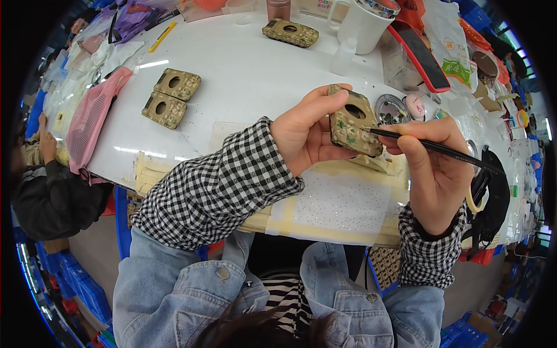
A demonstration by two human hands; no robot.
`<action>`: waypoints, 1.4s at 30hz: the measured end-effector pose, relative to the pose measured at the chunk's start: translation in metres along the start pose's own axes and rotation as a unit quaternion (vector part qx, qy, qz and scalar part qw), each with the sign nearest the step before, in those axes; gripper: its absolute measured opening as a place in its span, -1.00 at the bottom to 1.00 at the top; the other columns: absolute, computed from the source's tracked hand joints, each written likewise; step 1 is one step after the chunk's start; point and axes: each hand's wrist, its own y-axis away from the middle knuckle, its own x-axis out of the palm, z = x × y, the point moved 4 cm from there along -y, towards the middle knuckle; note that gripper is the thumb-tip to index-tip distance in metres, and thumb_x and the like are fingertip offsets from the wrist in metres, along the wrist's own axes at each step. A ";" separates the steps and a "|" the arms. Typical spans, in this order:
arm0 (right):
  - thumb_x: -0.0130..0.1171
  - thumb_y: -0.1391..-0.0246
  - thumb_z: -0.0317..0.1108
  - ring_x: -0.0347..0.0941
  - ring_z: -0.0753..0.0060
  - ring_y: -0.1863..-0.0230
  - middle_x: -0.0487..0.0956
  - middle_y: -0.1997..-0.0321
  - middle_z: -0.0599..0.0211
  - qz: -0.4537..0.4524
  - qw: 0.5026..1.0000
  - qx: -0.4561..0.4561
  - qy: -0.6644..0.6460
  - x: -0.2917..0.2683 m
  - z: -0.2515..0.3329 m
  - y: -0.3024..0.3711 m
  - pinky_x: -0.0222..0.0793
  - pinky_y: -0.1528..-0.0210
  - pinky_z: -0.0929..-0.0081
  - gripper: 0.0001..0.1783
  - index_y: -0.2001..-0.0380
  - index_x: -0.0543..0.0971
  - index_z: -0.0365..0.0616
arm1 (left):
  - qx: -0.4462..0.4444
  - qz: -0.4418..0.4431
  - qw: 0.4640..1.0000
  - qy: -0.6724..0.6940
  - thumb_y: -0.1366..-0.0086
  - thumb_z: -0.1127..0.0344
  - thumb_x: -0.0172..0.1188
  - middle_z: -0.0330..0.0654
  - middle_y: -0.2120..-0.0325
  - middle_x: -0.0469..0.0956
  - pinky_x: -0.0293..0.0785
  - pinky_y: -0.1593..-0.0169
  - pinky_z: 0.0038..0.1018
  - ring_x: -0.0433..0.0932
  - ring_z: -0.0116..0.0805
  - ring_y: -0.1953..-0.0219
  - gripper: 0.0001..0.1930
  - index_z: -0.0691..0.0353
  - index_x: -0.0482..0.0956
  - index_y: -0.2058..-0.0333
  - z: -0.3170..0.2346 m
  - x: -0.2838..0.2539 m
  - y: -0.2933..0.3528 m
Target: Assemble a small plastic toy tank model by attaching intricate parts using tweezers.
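Note:
My left hand (310, 124) is closed around a camouflage toy tank hull (355, 129), a tan and green shell with a round hole in its top. It is held tilted above the table. Pinched in the fingers of my right hand (438, 168) are slim black tweezers (441, 149), whose tip meets the hull's right side. Any small part at the tip is too small to make out. Below the hands lies a white sheet (342, 203) dotted with many tiny specks, edged with yellowish tape.
Two similar hulls (172, 95) lie side by side at left; another hull (290, 33) is at the back. A white mug (362, 26), a red-cased phone (419, 55) and a round metal dish (392, 109) crowd the right. A pink mesh pouch (96, 119) sits near a person's hand (47, 145).

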 end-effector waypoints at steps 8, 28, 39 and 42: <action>0.10 -0.09 -0.48 0.48 0.45 0.34 0.53 0.36 0.15 0.041 0.998 0.000 0.037 -0.003 0.002 0.000 0.40 0.27 0.60 -0.87 0.33 0.44 -0.34 | -0.001 0.007 1.000 -0.002 -0.32 0.05 -0.07 -0.10 0.09 0.44 0.56 0.06 -0.42 0.52 -0.32 0.09 -0.56 0.17 0.24 -0.07 0.000 -0.001 -0.001; 0.18 -0.02 -0.52 0.37 0.63 0.40 0.50 0.42 0.36 0.006 1.000 0.009 -0.028 0.001 0.001 0.001 0.27 0.34 0.70 -0.90 0.37 0.51 -0.30 | -0.001 0.003 1.000 0.001 -0.31 0.06 -0.06 -0.13 0.09 0.45 0.56 0.06 -0.43 0.52 -0.33 0.09 -0.57 0.14 0.25 -0.07 -0.001 0.001 0.000; 0.19 -0.01 -0.52 0.37 0.63 0.41 0.48 0.44 0.38 0.004 1.000 0.014 -0.020 0.000 0.001 0.001 0.27 0.34 0.71 -0.90 0.38 0.51 -0.30 | 0.001 0.002 1.000 -0.003 -0.31 0.07 -0.06 -0.13 0.09 0.44 0.57 0.07 -0.44 0.52 -0.34 0.09 -0.56 0.15 0.25 -0.08 -0.001 0.000 0.000; 0.18 -0.01 -0.52 0.37 0.64 0.42 0.47 0.44 0.38 0.002 0.999 0.021 -0.030 0.001 0.000 0.001 0.28 0.34 0.71 -0.91 0.37 0.51 -0.30 | 0.001 0.002 1.000 -0.005 -0.31 0.06 -0.07 -0.12 0.08 0.44 0.57 0.07 -0.44 0.52 -0.33 0.09 -0.56 0.15 0.24 -0.08 -0.001 0.000 0.000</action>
